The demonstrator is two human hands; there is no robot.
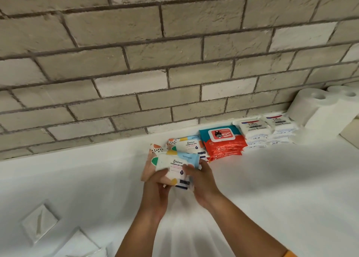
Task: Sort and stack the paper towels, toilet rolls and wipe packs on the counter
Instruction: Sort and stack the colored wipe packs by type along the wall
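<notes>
Both hands hold a colourful Stalove wipe pack above the white counter. My left hand grips its lower left edge, and my right hand grips its lower right side. Behind it, another Stalove pack lies on the counter. To the right sits a stack of red-and-teal baby wipe packs, then two stacks of white Dove packs. Two white paper towel rolls stand upright at the far right.
A grey brick wall rises directly behind the counter. Clear plastic packets lie at the lower left of the counter.
</notes>
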